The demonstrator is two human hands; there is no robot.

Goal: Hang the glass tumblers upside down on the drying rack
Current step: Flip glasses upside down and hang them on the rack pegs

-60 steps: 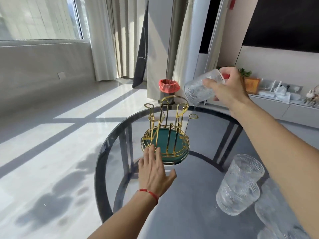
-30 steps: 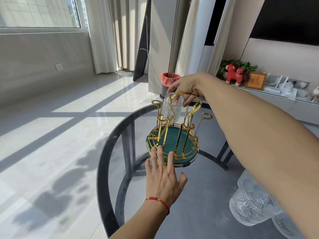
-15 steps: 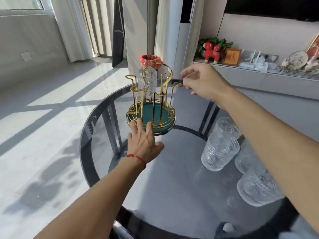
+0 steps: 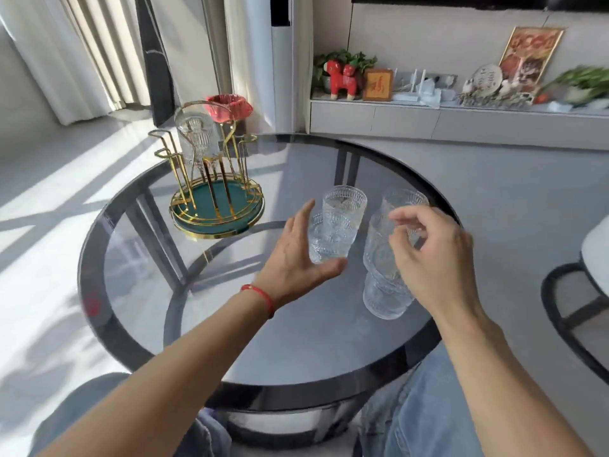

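no readable text; the small framed plaque (image 4: 378, 84) bears one character, too blurred to tell

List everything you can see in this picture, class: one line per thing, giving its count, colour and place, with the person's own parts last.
Drying rack: one, gold wire on a green base, far left of the table.
Hung tumbler: one, clear, upside down on the rack.
Loose tumblers: at least five, clear, clustered right of centre on the table.
Table: one, round dark glass, black rim.
Bin: one, red liner, behind the rack.
Horse figurine: one, red, on the far shelf.
Chair: one, black frame, right edge.
Left hand: open, beside a tumbler; red wrist cord.
Right hand: fingers curled over the right tumblers, nothing held.
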